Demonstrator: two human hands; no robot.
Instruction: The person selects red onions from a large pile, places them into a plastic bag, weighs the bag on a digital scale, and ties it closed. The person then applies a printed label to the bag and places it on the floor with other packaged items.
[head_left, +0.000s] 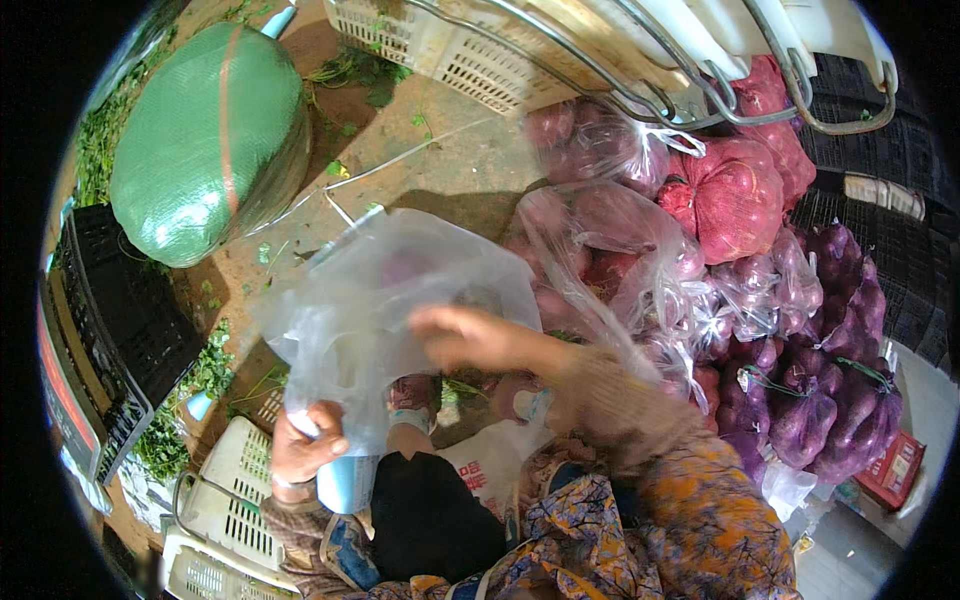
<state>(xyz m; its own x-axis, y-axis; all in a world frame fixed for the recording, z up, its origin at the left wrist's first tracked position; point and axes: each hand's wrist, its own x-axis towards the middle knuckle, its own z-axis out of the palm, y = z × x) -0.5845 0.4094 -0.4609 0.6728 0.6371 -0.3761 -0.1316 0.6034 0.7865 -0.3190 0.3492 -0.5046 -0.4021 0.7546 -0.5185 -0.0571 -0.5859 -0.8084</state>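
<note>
A translucent white plastic bag spreads out before me, with a blurred purple-red shape showing in its upper part. At its lower left edge my left hand grips the bag's film, close above a light blue cylinder. My right hand is blurred over the right part of the bag, fingers pointing left; whether it touches the bag or holds anything cannot be told. Right of the bag lies a large clear plastic bag of red onions.
Mesh sacks of onions and purple net bags crowd the right. A big green woven sack stands upper left, above a black crate. White crates stand lower left. Metal handles cross the top right.
</note>
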